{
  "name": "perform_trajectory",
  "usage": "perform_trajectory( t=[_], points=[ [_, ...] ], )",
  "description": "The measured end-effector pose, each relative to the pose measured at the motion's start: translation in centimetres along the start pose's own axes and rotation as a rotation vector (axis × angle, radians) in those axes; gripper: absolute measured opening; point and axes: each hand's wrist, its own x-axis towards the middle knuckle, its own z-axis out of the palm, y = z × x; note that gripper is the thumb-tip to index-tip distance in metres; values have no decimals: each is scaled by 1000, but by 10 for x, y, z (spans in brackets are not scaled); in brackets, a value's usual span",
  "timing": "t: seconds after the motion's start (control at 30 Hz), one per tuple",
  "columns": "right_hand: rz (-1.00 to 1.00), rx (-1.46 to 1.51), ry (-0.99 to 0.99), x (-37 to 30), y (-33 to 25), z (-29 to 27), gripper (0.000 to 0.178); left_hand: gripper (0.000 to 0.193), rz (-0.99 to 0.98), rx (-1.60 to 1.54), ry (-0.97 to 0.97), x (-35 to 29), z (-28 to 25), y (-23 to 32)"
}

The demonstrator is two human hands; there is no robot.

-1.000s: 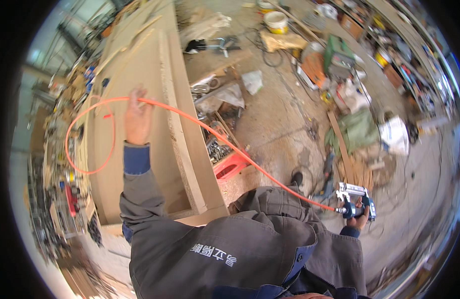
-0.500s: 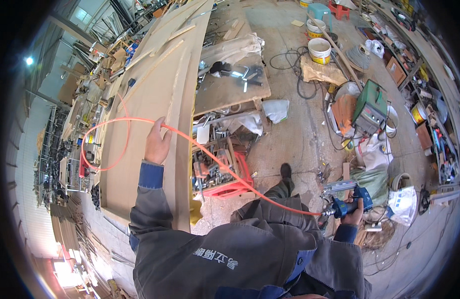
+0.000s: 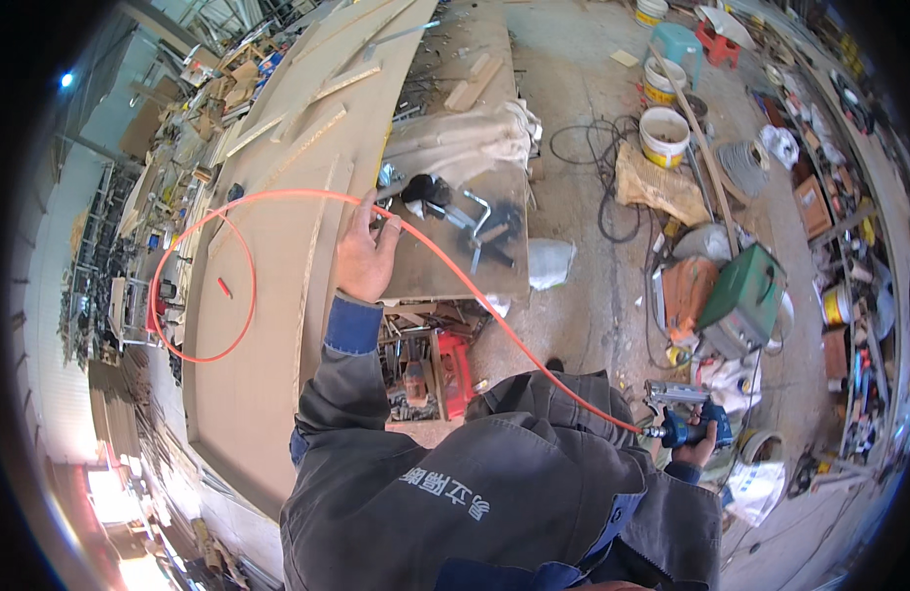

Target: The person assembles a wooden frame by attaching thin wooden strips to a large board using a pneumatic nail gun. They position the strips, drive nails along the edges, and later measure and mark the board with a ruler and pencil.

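My left hand [image 3: 368,261] is raised over the right edge of a long tan panel [image 3: 263,384], with an orange air hose [image 3: 277,194] held at its fingers and thumb. Beyond that hand the hose makes a wide loop over the panel's left side. From the hand it slants down across my front to the fitting of a blue-and-black nail gun [image 3: 678,430] with a silver magazine. My right hand [image 3: 698,451] is closed around the gun's grip, out to my right. Part of its fingers is hidden by the gun.
Wooden strips [image 3: 322,138] lie along the panel, near a small red object [image 3: 224,287]. A low bench [image 3: 425,271] right of it carries clamps and cloth, with a red crate [image 3: 457,374] below. To the right stand a green machine [image 3: 741,295], a white bucket [image 3: 664,136] and dark cables [image 3: 612,222].
My left hand has moved right and away from me with the hose, from above the panel to its right edge. The hose loop has widened. My right hand still grips the nail gun.
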Motion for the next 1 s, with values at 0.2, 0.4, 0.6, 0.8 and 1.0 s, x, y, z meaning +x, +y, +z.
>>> perform_trajectory(
  t=[0.2, 0.4, 0.6, 0.8, 1.0],
  points=[
    [110, -59, -47, 110, -13, 89, 41, 56, -27, -72, 141, 72, 46, 0],
    [181, -184, -46, 256, -17, 183, 44, 57, -224, 33, 165, 129, 102, -10],
    [277, -240, -140, 396, -29, 317, 50, 54, -373, 71, 227, 187, 140, -10],
    [342, -351, -202, 492, -15, 481, 54, 45, -438, 289, 261, 262, 163, 14],
    [355, -436, -248, 570, 29, 600, 54, 30, -516, 35, 244, 357, 221, 12]
  ],
)
